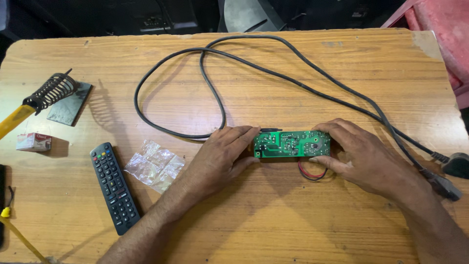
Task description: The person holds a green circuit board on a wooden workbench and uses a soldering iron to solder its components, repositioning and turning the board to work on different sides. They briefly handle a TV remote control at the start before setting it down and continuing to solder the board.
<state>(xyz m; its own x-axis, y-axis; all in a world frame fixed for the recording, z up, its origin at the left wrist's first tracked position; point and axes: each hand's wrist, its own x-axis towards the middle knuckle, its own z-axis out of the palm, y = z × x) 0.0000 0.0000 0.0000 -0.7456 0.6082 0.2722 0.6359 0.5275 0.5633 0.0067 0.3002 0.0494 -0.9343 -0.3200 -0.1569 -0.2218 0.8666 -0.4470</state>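
**Op:** Forearms enter from the bottom edge, nearest my view. Both hands meet on the green circuit board (291, 143), which sits about mid-table (273, 225), solder side up, long axis running left to right.

**Log:** Grip state?

**Op:** Left hand (220, 156) pinches the board's left short end, fingers along the top edge and thumb below. Right hand (361, 156) clamps the right end the same way. Neither is nearer; the board spans the gap between them. I can't tell whether it rests on the wood or is lifted slightly.

**Log:** Attached leads?

**Op:** Red and black wires (310, 173) loop out under the right end. A black power cord (205, 93) reaches the board's upper left and coils away across the far half of the table.

**Log:** Surroundings?

**Op:** Crumpled clear plastic (154, 166) just left of the left wrist, then a black remote (114, 187). Well apart at far left: a coiled soldering-iron stand (51, 93) and a small red-and-white box (34, 142).
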